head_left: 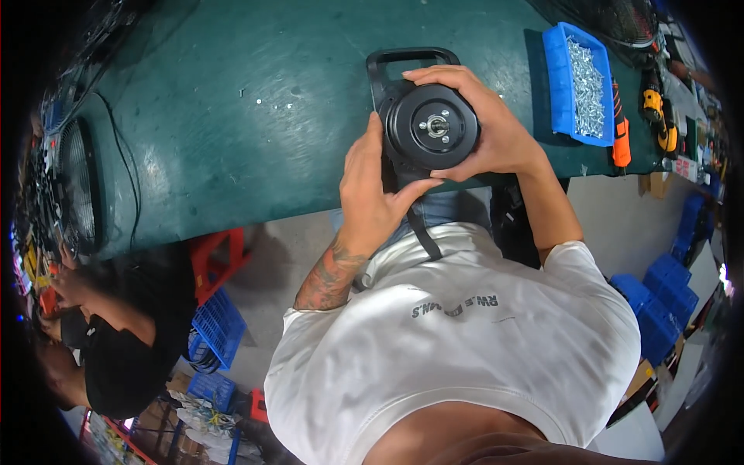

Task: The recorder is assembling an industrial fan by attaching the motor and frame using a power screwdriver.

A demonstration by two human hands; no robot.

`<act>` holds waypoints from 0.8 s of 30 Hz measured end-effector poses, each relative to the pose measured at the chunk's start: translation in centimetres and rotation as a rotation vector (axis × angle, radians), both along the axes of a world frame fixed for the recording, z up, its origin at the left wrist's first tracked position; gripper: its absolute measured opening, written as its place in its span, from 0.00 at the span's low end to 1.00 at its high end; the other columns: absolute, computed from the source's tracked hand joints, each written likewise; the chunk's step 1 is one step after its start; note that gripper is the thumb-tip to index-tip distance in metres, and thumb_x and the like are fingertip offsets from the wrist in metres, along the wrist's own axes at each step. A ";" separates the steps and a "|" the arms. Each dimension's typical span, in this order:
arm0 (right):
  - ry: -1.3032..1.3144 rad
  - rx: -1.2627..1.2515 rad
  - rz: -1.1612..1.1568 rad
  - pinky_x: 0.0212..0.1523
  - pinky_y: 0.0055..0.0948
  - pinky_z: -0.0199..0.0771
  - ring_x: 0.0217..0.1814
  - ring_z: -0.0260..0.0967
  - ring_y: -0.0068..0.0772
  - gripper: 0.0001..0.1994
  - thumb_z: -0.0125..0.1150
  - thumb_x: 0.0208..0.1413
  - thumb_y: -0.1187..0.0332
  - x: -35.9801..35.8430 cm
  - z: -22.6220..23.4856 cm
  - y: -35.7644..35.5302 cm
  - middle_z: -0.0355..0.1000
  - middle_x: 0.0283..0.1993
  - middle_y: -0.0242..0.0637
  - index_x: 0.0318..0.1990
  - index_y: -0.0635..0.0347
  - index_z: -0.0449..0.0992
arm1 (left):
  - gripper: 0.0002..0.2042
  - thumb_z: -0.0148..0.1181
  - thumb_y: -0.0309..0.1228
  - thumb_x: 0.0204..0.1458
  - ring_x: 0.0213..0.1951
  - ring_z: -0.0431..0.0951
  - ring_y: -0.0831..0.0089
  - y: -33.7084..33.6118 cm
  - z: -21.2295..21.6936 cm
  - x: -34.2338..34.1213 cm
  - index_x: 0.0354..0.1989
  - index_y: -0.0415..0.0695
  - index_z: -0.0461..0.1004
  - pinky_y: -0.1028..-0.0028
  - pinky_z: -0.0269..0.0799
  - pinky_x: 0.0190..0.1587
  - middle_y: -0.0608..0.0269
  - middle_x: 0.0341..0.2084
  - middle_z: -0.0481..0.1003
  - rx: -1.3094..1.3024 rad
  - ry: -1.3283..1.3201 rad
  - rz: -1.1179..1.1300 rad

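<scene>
Between my two hands is a black round housing (pixel 411 152) with a threaded metal shaft and several small screws at its middle. Its disc-shaped face points up toward me, close to the bench's near edge. My left hand (pixel 370 182) presses along its left side, fingers straight and thumb reaching under the lower rim. Around the right side curves my right hand (pixel 496 128), with fingers over the top and the thumb at the lower right. A black loop-shaped bracket (pixel 415 54) sticks out beyond the housing, and a black strap-like piece (pixel 424 236) hangs below it.
On the green bench (pixel 217 124) stands a blue bin (pixel 556 85) of screws at the right. Beside it are an orange-handled tool (pixel 621 143) and yellow-black power drills (pixel 653 105). A fan (pixel 77 182) is at the left, near a co-worker in black (pixel 143 341). Blue crates (pixel 659 310) stand right.
</scene>
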State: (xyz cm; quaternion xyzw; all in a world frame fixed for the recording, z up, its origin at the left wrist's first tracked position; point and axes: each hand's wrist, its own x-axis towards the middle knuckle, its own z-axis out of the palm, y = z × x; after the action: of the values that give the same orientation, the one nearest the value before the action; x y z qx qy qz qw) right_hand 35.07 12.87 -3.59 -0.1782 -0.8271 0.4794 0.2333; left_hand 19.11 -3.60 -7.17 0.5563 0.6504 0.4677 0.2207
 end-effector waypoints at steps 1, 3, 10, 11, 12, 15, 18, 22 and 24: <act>-0.002 -0.007 -0.011 0.67 0.42 0.66 0.67 0.65 0.47 0.48 0.84 0.25 0.62 0.0 -0.1 0.1 0.70 0.64 0.39 0.62 0.58 0.70 | 0.54 0.82 0.42 0.36 0.57 0.73 0.47 0.0 -0.2 0.1 0.70 0.28 0.56 0.57 0.70 0.58 0.41 0.55 0.73 0.004 -0.006 0.002; -0.003 -0.014 -0.025 0.67 0.42 0.66 0.68 0.65 0.47 0.48 0.84 0.25 0.62 -0.2 -0.2 0.0 0.71 0.64 0.39 0.62 0.59 0.70 | 0.53 0.82 0.42 0.37 0.56 0.74 0.47 0.0 -0.5 0.2 0.69 0.27 0.57 0.57 0.70 0.59 0.39 0.55 0.73 0.000 -0.016 0.013; -0.207 0.280 -0.011 0.75 0.46 0.52 0.78 0.50 0.52 0.61 0.85 0.29 0.48 2.5 3.2 0.5 0.55 0.75 0.46 0.73 0.63 0.57 | 0.51 0.82 0.38 0.37 0.57 0.70 0.42 -0.1 1.2 0.3 0.68 0.28 0.59 0.50 0.62 0.62 0.38 0.57 0.70 -0.057 0.160 0.041; -0.180 0.302 -0.140 0.74 0.46 0.53 0.77 0.52 0.52 0.59 0.85 0.32 0.49 4.6 4.4 2.2 0.57 0.74 0.48 0.72 0.62 0.58 | 0.51 0.82 0.39 0.37 0.58 0.69 0.42 0.3 1.7 0.5 0.68 0.28 0.59 0.50 0.60 0.62 0.38 0.58 0.69 -0.044 0.149 0.047; -0.192 0.315 -0.257 0.73 0.45 0.55 0.75 0.54 0.52 0.56 0.84 0.34 0.50 7.2 5.7 3.4 0.59 0.72 0.49 0.72 0.61 0.59 | 0.51 0.82 0.40 0.38 0.58 0.68 0.43 0.7 2.0 0.6 0.68 0.28 0.58 0.51 0.60 0.63 0.38 0.58 0.69 -0.055 0.174 0.057; 0.130 0.304 -0.903 0.57 0.38 0.73 0.57 0.73 0.37 0.30 0.74 0.51 0.59 14.6 7.0 12.0 0.74 0.55 0.44 0.59 0.62 0.72 | 0.51 0.80 0.43 0.40 0.59 0.68 0.43 1.8 2.8 0.7 0.68 0.29 0.58 0.51 0.58 0.63 0.38 0.58 0.69 -0.026 0.197 0.110; 0.012 0.200 -1.585 0.53 0.35 0.74 0.55 0.74 0.36 0.36 0.74 0.50 0.46 20.6 5.8 20.4 0.75 0.52 0.46 0.57 0.67 0.73 | 0.51 0.79 0.46 0.41 0.59 0.68 0.44 2.5 3.2 0.1 0.69 0.30 0.58 0.52 0.58 0.63 0.38 0.58 0.69 -0.052 0.175 0.158; 0.086 -0.743 -1.282 0.52 0.39 0.74 0.47 0.77 0.41 0.43 0.72 0.45 0.34 23.6 2.7 23.1 0.75 0.48 0.46 0.52 0.70 0.73 | 0.51 0.79 0.47 0.41 0.56 0.69 0.43 2.6 3.2 -0.6 0.69 0.30 0.57 0.52 0.59 0.61 0.38 0.55 0.70 -0.102 0.218 0.181; 0.101 -0.662 -1.311 0.51 0.40 0.75 0.42 0.78 0.40 0.44 0.73 0.45 0.35 23.3 2.3 22.8 0.74 0.47 0.45 0.51 0.73 0.72 | 0.51 0.78 0.46 0.42 0.56 0.70 0.44 2.5 3.0 -0.6 0.68 0.29 0.57 0.52 0.59 0.60 0.38 0.55 0.71 -0.037 0.158 0.126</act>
State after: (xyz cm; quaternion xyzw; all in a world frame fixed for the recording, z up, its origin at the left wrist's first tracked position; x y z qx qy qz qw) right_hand 58.37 35.72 -1.30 -0.6749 -0.3511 0.4737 0.4437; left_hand 18.50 -1.12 -4.13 0.5454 0.7079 0.4232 0.1493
